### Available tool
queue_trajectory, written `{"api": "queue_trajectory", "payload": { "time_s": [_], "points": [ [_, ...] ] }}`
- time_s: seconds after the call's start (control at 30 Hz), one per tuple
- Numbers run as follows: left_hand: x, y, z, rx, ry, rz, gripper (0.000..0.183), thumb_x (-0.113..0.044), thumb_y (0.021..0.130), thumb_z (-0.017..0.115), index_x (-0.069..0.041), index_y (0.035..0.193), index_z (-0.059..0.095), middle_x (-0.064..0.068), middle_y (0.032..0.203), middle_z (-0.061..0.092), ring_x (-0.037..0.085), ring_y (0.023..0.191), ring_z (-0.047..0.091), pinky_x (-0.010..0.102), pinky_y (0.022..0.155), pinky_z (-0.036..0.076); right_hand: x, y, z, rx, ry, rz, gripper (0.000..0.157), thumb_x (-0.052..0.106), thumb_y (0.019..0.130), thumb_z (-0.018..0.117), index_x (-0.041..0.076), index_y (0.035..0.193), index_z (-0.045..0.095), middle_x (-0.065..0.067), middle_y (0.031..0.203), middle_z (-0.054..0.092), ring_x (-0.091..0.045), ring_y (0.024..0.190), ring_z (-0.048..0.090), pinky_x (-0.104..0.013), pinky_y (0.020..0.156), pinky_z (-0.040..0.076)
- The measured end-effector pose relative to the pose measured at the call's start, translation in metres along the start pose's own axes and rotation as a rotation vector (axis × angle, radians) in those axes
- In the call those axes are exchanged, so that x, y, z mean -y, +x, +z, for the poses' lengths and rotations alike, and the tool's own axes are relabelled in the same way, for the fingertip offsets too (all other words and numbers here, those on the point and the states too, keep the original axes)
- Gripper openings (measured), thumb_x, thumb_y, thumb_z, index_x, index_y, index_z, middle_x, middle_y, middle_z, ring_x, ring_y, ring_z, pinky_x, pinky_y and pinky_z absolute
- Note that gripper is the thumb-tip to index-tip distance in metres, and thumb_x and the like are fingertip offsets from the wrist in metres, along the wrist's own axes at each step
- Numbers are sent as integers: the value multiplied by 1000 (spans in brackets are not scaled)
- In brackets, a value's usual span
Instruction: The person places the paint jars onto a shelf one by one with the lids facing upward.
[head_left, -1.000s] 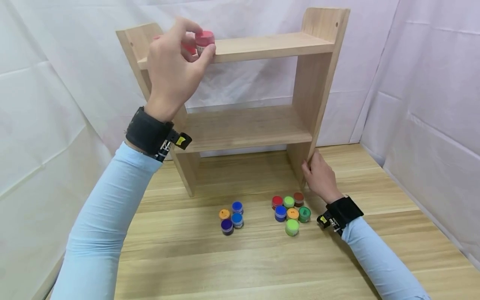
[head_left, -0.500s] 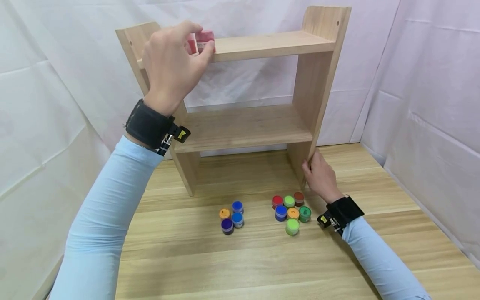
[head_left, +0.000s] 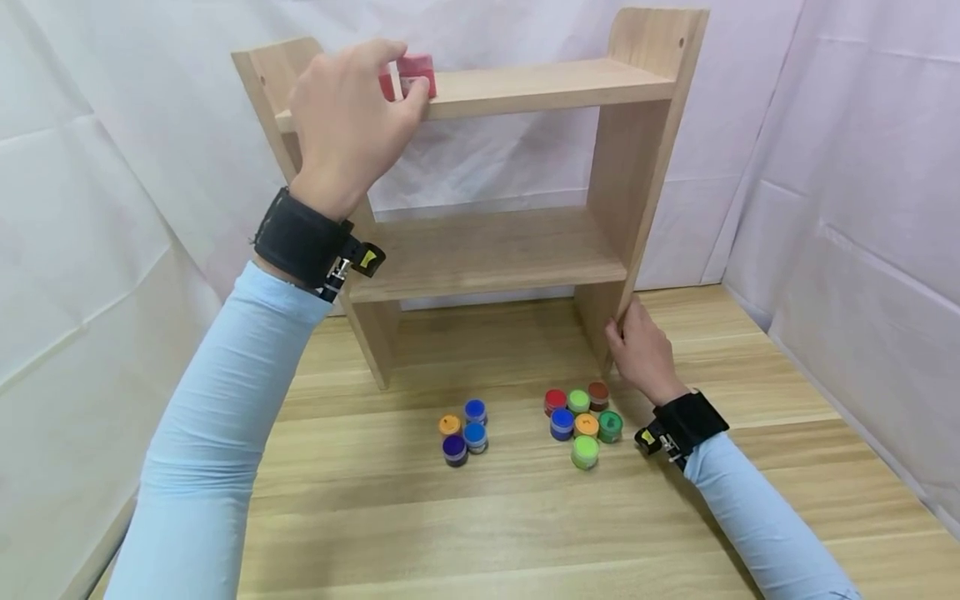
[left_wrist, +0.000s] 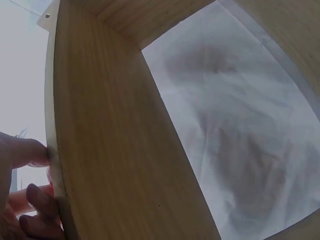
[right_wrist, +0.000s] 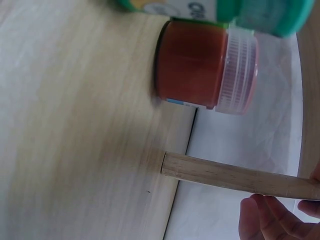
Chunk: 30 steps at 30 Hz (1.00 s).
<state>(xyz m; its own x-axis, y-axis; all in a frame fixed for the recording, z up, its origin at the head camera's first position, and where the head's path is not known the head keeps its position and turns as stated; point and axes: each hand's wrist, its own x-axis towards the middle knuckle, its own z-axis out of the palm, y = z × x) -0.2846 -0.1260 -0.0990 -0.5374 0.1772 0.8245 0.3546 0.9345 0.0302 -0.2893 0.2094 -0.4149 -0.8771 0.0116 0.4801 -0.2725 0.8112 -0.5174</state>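
My left hand (head_left: 352, 117) pinches a pink-red paint jar (head_left: 417, 75) between thumb and fingers, at the front of the top shelf board (head_left: 540, 92). Just left of that jar, a second red jar (head_left: 387, 86) shows partly behind the fingers. In the left wrist view, fingers (left_wrist: 30, 152) reach over the board's edge, and the jar is mostly hidden. Low on the wooden shelf's right side panel (head_left: 630, 200), my right hand (head_left: 643, 350) grips the front edge. The right wrist view has its fingertips (right_wrist: 265, 212) against that panel.
Several paint jars stand on the table in two groups, one around a light blue jar (head_left: 475, 436), the other around an orange jar (head_left: 586, 426). A brown jar (right_wrist: 192, 65) stands close to the right panel. White cloth (head_left: 862, 208) hangs behind and beside the shelf.
The pink-red jar, earlier showing its lid top, now appears side-on at the shelf edge. My left hand has shifted slightly with it. The right hand keeps its place.
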Motion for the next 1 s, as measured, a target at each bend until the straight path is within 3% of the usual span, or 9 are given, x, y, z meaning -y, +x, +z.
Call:
{"api": "queue_trajectory", "payload": {
  "time_s": [0.23,0.47,0.6,0.77,0.87,1.0],
  "points": [
    [-1,2,0,41,20,-15,53,-47,93,40,-20,135,57,8,90,65,24,77,50,27,57,25,-2,1,0,0,4,-2,53,25,100,39,-4,143,27,-28,129,45,-42,103,56,-51,67,50],
    [2,-7,4,-62,-41,0,57,-47,94,41,-13,138,51,7,70,52,16,63,40,26,55,24,-3,0,2,-1,4,-7,54,25,100,39,-4,143,26,-28,129,46,-42,103,56,-51,67,50],
    [3,-20,8,-155,-138,19,49,-43,93,45,-9,127,54,5,67,52,13,59,41,25,56,25,-2,-1,2,1,5,-7,54,25,100,39,-4,143,26,-28,129,45,-42,103,56,-51,66,50],
    [7,-42,17,-264,-262,153,35,-32,94,50,-1,107,58,3,58,47,12,51,39,25,51,24,-2,-1,0,4,8,1,54,24,99,40,-3,144,26,-28,129,45,-42,104,56,-52,66,50],
    [9,-56,23,-284,-325,212,29,-28,94,51,-1,97,59,-1,55,45,9,49,38,23,49,25,-2,-1,-1,1,5,5,53,24,99,40,-3,143,27,-27,128,46,-42,104,56,-52,67,50],
    [8,-79,34,-245,-446,216,21,-22,92,56,-1,92,59,-3,54,44,5,48,38,21,47,29,-3,-1,-3,-1,-1,11,52,25,99,40,-4,141,29,-26,128,46,-41,104,56,-52,68,50]
  ]
}}
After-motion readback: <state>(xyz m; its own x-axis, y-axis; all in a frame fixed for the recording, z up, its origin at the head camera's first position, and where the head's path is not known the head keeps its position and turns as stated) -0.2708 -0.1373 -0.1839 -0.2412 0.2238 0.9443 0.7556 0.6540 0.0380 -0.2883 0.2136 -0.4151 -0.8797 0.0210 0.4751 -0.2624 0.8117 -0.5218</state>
